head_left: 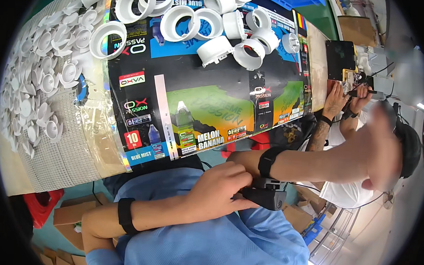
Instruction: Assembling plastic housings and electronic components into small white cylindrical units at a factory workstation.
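My left hand (222, 186) is closed, its fingers curled against a small black camera-like box (265, 198) with a lens at one end. The box sits just below my right forearm (313, 168), beside a black band (269, 161) around that arm. Another black band (126, 216) circles my left forearm. Toward the right my right arm runs into a blurred patch, so I cannot make out its hand. Beyond my arms lies a table covered with printed sheets (200, 80). White plastic rings (179, 24) lie on its far part, some overlapping.
Many small white cup-shaped parts (45, 82) are spread over a mesh mat (76, 142) at left. A co-worker in white (345, 188) is at the right, hands at a small device. Cardboard boxes (71, 218) stand below the table. A blue crate (291, 0) is at the far edge.
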{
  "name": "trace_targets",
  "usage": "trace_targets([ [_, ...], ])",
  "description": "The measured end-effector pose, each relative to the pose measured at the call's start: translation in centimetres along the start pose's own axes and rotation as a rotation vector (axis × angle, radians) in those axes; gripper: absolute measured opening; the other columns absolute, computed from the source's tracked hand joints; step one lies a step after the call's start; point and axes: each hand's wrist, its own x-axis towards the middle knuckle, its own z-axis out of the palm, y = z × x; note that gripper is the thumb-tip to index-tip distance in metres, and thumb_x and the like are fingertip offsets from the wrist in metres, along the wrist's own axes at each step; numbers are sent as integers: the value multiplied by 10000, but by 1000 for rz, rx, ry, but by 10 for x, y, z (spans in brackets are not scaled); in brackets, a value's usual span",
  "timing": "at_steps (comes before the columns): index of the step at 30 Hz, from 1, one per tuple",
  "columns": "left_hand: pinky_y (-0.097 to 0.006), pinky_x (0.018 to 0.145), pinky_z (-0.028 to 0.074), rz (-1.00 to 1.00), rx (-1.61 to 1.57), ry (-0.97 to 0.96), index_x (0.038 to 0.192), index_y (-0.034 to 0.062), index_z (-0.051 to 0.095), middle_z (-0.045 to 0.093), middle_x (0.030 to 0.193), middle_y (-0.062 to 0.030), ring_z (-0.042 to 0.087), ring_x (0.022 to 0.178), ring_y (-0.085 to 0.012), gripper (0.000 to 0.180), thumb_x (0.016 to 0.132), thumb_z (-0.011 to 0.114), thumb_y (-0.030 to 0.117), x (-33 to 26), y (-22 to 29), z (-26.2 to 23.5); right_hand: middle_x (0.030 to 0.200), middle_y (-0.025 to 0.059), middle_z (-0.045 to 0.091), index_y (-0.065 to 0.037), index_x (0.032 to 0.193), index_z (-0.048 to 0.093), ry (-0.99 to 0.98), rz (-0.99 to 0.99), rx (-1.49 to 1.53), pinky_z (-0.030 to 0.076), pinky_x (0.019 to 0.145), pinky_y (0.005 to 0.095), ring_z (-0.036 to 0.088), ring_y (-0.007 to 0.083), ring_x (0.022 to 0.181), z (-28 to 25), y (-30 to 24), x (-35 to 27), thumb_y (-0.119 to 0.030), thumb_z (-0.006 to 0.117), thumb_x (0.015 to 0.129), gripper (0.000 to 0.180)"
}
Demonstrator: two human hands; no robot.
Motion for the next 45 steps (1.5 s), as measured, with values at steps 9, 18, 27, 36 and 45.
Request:
trace_targets([
  [9,-349,560,474,128,367,225,782,36,564,529,743,-81,573,658,-249,371,623,787,287,19,21,23,621,58,520,-64,683,504,123,-134,-11,362,384,273,516,168,498,-20,-17,-3,-69,492,765,82],
  [18,-379,643,490,85,126,191,994,-38,535,532,900,-153,595,759,-304,356,770,722,165,13,13,35,621,52,525,-62,686,512,218,-271,-24,367,384,268,516,161,496,-41,-41,-9,-70,492,762,79],
  [27,-376,710,488,0,-34,88,1212,-141,369,455,1049,-215,593,817,-292,597,816,698,161,14,13,40,622,47,531,-60,689,519,314,-408,-28,371,385,263,515,154,494,-65,-64,-15,-71,491,759,77],
  [36,-365,698,485,8,-42,84,1216,-142,356,448,1036,-208,568,814,-274,578,832,675,149,26,20,44,622,41,537,-58,691,527,403,-527,-43,376,386,259,515,147,492,-81,-83,-15,-72,490,757,76],
  [45,-359,737,472,-122,-51,126,1185,-123,365,473,1032,-191,540,823,-237,537,827,662,146,37,28,49,622,36,542,-56,694,534,474,-651,-65,381,387,254,514,139,489,-86,-97,-16,-73,489,754,77],
])
